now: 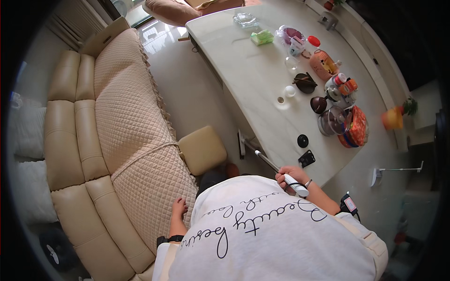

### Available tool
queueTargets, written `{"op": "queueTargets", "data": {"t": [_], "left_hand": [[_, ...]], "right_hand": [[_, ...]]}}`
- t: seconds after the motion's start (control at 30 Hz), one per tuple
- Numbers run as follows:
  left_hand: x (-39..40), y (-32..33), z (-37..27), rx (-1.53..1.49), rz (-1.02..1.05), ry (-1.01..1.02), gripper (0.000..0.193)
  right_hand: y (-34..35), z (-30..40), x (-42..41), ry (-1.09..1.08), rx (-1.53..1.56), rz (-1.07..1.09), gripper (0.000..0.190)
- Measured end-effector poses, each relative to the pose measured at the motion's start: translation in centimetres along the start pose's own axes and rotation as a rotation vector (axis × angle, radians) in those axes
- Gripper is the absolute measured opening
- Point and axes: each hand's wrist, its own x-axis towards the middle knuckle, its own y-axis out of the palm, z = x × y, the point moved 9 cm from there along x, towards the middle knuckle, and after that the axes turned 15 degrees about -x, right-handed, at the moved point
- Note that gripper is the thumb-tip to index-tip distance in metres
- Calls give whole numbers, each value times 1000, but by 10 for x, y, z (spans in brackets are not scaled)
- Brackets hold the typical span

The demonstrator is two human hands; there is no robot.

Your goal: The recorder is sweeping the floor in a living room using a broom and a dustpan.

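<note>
My right hand (290, 178) is closed around the white handle of a metal pole, beside the near edge of a marble-look table. The pole (268, 161) slants down past the table's edge to a flat broom or squeegee head (242, 144) near the floor; its exact kind cannot be told. My left hand (180, 208) hangs with nothing visible in it, next to the quilted sofa cover (140, 119), its fingers loosely curled. Close to the right hand, a black phone or phone case (307, 158) and a round black lid (302, 141) lie on the table.
A beige stool (203, 150) stands between sofa and table. The table (246, 80) bears a tissue pack (262, 37), a glass ashtray (245, 20), a lidded pot (332, 121) and several containers. Another long-handled tool (377, 176) and an orange plant pot (392, 117) are at right.
</note>
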Motion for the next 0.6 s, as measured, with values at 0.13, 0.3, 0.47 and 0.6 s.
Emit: {"op": "queueTargets", "data": {"t": [0.13, 0.3, 0.47, 0.6], "left_hand": [[-3, -12, -29, 18, -78, 40, 39], [-6, -10, -49, -13, -52, 84, 37], [24, -25, -24, -18, -53, 65, 33], [55, -37, 15, -42, -33, 14, 29]], "right_hand": [[-4, 1, 6, -26, 71, 57, 15], [-4, 10, 13, 5, 22, 87, 15], [0, 22, 24, 27, 73, 54, 17], [5, 30, 29, 35, 20, 63, 17]]}}
